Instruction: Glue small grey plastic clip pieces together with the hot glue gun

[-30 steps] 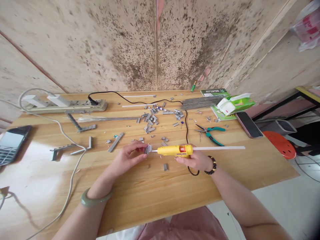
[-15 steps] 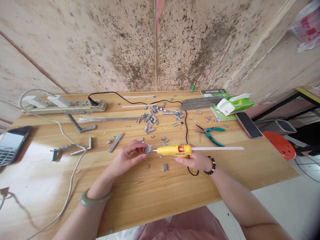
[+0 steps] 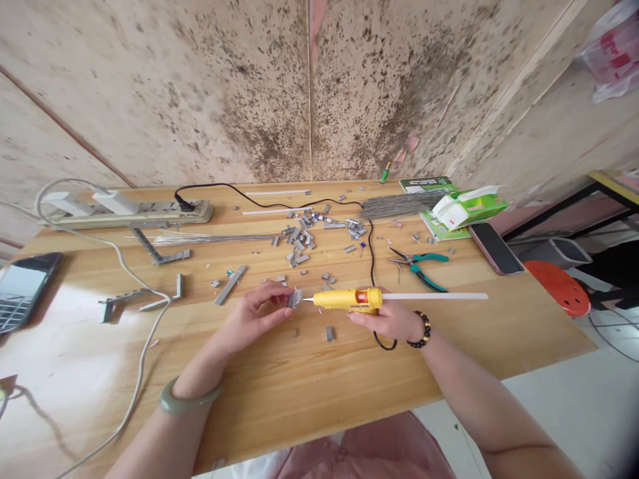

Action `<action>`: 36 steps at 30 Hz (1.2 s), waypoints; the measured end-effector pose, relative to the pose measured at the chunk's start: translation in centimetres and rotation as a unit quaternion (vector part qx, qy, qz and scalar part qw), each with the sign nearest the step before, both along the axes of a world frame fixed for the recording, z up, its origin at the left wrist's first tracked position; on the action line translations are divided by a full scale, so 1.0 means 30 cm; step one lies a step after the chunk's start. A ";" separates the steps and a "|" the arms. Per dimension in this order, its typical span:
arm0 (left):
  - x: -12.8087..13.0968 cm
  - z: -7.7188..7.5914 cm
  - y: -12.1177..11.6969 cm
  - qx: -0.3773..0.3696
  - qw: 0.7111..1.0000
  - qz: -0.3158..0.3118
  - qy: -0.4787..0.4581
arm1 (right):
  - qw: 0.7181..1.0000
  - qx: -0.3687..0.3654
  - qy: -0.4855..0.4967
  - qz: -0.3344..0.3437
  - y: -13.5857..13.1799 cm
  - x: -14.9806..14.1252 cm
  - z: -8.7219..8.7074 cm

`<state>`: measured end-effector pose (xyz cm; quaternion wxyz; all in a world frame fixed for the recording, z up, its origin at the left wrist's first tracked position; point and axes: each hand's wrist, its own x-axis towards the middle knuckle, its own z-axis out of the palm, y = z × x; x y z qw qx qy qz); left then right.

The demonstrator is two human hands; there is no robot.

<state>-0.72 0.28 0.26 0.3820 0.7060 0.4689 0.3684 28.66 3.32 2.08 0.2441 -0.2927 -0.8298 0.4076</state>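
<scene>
Between the thumb and fingers of my left hand [image 3: 260, 311] is a small grey block-like piece [image 3: 295, 298], held just above the table. My right hand [image 3: 394, 321] is wrapped round the handle of a yellow hot glue gun [image 3: 347, 299]. Its nozzle points left, right at the grey piece; whether it touches cannot be made out. A long white glue stick [image 3: 434, 297] sticks out of the gun's rear. Below the nozzle a single grey block [image 3: 329, 334] lies on the wooden table [image 3: 299, 399]. Beyond my hands several grey pieces [image 3: 298, 243] lie in a loose heap.
Teal-handled pliers [image 3: 424, 266], a phone [image 3: 496, 249], a tissue pack [image 3: 466, 209] and a bundle of thin wires [image 3: 402, 203] lie to the right. A power strip [image 3: 164, 211] and bent grey assemblies [image 3: 160, 247] are at left. The black cord [image 3: 372, 249] runs behind the gun.
Almost nothing differs. Both hands keep their hold on the grey piece and the glue gun, and the view has shifted very slightly.
</scene>
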 end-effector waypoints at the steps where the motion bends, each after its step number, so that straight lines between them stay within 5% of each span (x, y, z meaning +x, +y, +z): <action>1: 0.001 0.001 0.000 0.000 1.000 0.000 0.000 | 1.000 0.002 -0.006 0.000 0.000 0.000 -0.001; 16: -0.002 -0.007 0.006 0.022 0.999 0.008 0.042 | 0.998 -0.051 0.010 -0.033 0.006 0.014 0.022; 25: 0.006 -0.007 0.012 0.070 0.992 -0.003 0.105 | 0.984 -0.121 0.038 -0.128 -0.012 -0.048 -0.054; 31: 0.003 -0.036 0.013 0.110 0.983 -0.014 0.148 | 0.954 0.150 -0.165 -0.199 -0.038 -0.023 -0.020; 36: 0.014 -0.046 0.008 0.139 0.972 -0.026 0.186 | 0.898 0.249 -0.321 -0.171 -0.054 0.111 -0.016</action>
